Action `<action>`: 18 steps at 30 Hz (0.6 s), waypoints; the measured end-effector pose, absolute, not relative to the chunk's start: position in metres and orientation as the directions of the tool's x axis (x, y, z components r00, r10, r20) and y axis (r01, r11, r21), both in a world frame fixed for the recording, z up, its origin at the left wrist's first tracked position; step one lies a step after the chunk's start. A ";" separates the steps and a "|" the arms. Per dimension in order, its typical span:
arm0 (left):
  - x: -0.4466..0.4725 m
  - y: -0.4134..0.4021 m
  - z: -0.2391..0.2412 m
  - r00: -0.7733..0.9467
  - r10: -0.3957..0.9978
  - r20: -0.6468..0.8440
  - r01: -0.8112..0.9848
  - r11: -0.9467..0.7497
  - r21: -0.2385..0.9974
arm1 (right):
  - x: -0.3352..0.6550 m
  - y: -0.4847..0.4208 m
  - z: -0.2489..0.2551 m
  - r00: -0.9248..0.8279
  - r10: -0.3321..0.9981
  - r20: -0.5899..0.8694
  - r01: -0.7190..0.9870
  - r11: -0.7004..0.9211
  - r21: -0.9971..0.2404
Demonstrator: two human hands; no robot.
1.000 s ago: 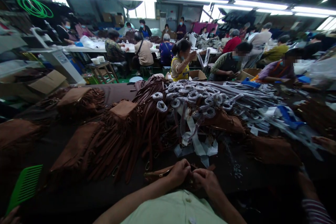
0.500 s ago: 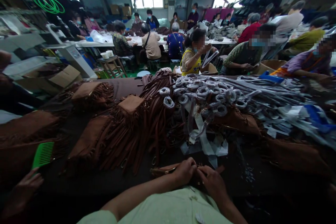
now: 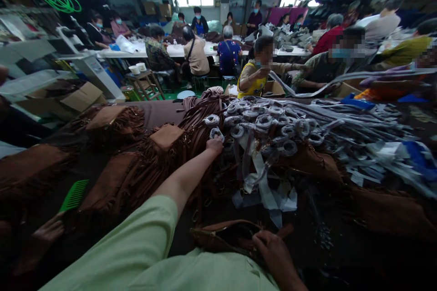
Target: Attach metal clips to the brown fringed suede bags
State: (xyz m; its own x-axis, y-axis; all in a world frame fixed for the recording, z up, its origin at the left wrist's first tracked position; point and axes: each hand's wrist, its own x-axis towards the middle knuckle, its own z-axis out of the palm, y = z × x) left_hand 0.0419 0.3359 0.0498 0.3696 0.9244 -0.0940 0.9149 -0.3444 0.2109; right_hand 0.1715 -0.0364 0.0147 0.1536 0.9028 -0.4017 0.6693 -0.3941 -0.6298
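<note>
My left hand [image 3: 214, 145] is stretched forward to the pile, its fingers closed at a coiled strap in clear plastic wrap [image 3: 216, 133]. The coil lies at the near left edge of many similar wrapped coils [image 3: 264, 122]. Close to my body, my right hand [image 3: 273, 246] pinches the right end of a brown zippered bag [image 3: 218, 233]. The bag's mouth gapes, with a dark inside and a zipper along its edge. Loose brown straps [image 3: 205, 182] with metal clips lie between the bag and the pile.
Brown fringed bags [image 3: 109, 177] lie on the left of the dark table. On the left, another person's hand [image 3: 48, 232] holds a green comb [image 3: 74, 195]. Plastic scraps [image 3: 287, 198] lie ahead on the right. Across the table, a person in yellow [image 3: 252, 77] handles a long wrapped strap [image 3: 321, 88].
My left hand has left the bag and reached forward to a wrapped coil. The bag's mouth now gapes wider. The green comb has moved right, and the person across has drawn out a long strap.
</note>
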 end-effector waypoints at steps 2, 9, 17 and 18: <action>0.044 0.339 0.046 0.375 0.922 -0.098 0.914 -0.350 0.204 | 0.173 -0.036 0.013 0.159 0.895 -0.417 0.655 -0.411 -0.634; 0.010 0.274 0.032 0.500 0.862 -0.081 0.859 -0.481 0.177 | 0.175 -0.037 0.008 0.147 0.908 -0.392 0.619 -0.394 -0.680; -0.085 0.197 0.004 0.875 0.463 -0.143 0.480 -0.788 0.384 | 0.177 -0.036 0.001 0.135 0.914 -0.384 0.623 -0.379 -0.684; -0.092 0.198 0.004 0.881 0.440 -0.172 0.470 -0.782 0.410 | 0.177 -0.036 0.001 0.136 0.911 -0.389 0.624 -0.384 -0.680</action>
